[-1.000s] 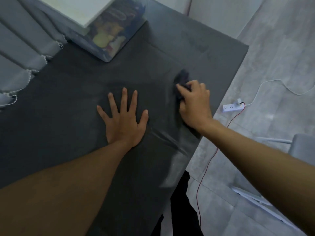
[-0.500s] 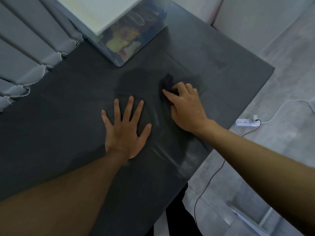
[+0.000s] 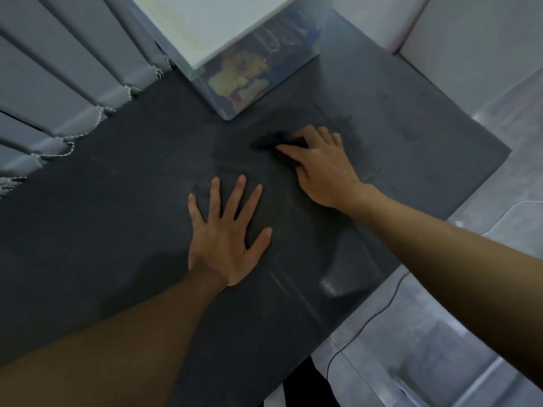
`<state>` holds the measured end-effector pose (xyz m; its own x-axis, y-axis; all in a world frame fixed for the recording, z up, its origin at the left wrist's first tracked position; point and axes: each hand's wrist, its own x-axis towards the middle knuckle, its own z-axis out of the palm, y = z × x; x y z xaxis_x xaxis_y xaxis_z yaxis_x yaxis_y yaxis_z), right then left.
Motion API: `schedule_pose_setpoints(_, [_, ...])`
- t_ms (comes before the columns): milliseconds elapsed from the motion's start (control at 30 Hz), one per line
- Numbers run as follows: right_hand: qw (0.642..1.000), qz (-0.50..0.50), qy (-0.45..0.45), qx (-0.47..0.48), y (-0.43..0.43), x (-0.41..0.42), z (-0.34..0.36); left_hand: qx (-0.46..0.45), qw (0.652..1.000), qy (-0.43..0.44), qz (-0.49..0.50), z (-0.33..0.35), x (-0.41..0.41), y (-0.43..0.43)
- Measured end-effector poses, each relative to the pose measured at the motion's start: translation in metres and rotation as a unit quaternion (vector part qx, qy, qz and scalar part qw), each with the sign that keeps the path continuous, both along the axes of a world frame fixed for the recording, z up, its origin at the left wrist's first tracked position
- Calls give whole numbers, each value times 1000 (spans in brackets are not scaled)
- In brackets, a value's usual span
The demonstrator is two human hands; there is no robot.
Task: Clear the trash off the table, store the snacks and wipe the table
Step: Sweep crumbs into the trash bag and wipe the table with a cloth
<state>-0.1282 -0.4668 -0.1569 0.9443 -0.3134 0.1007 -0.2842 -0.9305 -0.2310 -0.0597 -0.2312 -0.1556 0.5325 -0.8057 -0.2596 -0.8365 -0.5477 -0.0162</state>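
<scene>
Pressing a dark, crumpled cloth [image 3: 269, 141] onto the matte charcoal surface [image 3: 117, 201] with the right hand [image 3: 321, 168], curling the fingers [image 3: 313, 133] over the bunched fabric and gripping it. Showing the cloth only as a soft, blurred lump, too smeared for weave or any colour beyond near-black, sitting toward the far middle of the surface, just in front of the nearest corner of a clear plastic storage box [image 3: 227, 111]. Bracing the left hand [image 3: 226, 239] flat on the surface, nearer than the right and just beside it, spreading its fingers [image 3: 239, 198] straight and wide, palm down, grasping nothing. Leaving faint streaks [image 3: 296, 295] across the dull finish, plus a glossy, wet-looking sheen [image 3: 332, 284] close to the near edge. Holding bright yellow and dark snack packets [image 3: 232, 80] behind the box's translucent, round-cornered wall, under a flat white lid [image 3: 205, 22]. Hanging in broad, smooth grey vertical slats [image 3: 58, 77] linked by a beaded chain [image 3: 100, 113] along the left side. Trailing a thin dark cable [image 3: 367, 321] across the pale grey tiled floor [image 3: 440, 333] beyond the right edge.
</scene>
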Motion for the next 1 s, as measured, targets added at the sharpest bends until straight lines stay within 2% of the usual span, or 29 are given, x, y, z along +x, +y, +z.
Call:
schedule_pose_setpoints(67, [994, -112, 6, -10, -16, 15, 3, 3, 1000, 3, 0, 0, 0, 0])
schedule_pose_setpoints(133, [966, -257, 27, 23, -27, 33, 9, 4, 1000, 5, 0, 1, 0, 0])
schedule_pose_setpoints(167, [955, -293, 39, 37, -27, 42, 13, 4, 1000, 7, 0, 2, 1, -1])
schedule_pose_setpoints(233, [963, -261, 44, 43, -16, 54, 16, 5, 1000, 10, 0, 3, 0, -1])
schedule_pose_setpoints(300, [994, -106, 14, 23, -1, 54, 13, 5, 1000, 14, 1, 4, 0, -1])
schedule_pose_setpoints(367, [1000, 29, 10, -2, 1, 50, 7, 8, 1000, 18, 3, 6, 0, -2])
schedule_pose_setpoints(400, [1000, 24, 14, -7, -4, 53, 6, 11, 1000, 19, 4, 6, 1, -2])
schedule_pose_setpoints(467, [992, -120, 26, 8, -15, 65, 6, 13, 1000, 20, 4, 7, 1, -2])
schedule_pose_setpoints(533, [964, -260, 46, 47, -19, 75, 10, 10, 1000, 24, 5, 7, 1, -2])
schedule_pose_setpoints(567, [961, -267, 50, 48, -16, 79, 13, 7, 1000, 26, 5, 7, 1, -3])
schedule_pose_setpoints(600, [971, -231, 47, 39, -11, 81, 14, 6, 1000, 28, 5, 8, 1, -3])
schedule_pose_setpoints(667, [995, -90, 27, 22, -1, 77, 15, 7, 1000, 30, 4, 8, 1, -3])
schedule_pose_setpoints(733, [1000, 9, 25, 9, -1, 70, 13, 7, 1000, 27, 4, 8, 1, -3])
schedule_pose_setpoints(800, [999, -30, 26, -4, -13, 67, 10, 7, 1000, 26, 2, 8, 2, -3])
schedule_pose_setpoints(900, [971, -236, 31, 24, -31, 63, 11, 7, 1000, 24, 1, 6, 2, -2])
schedule_pose_setpoints(933, [959, -277, 36, 38, -32, 62, 13, 6, 1000, 24, 1, 6, 2, -3])
schedule_pose_setpoints(1000, [969, -242, 41, 28, -24, 57, 17, 7, 1000, 22, -1, 5, 2, -3])
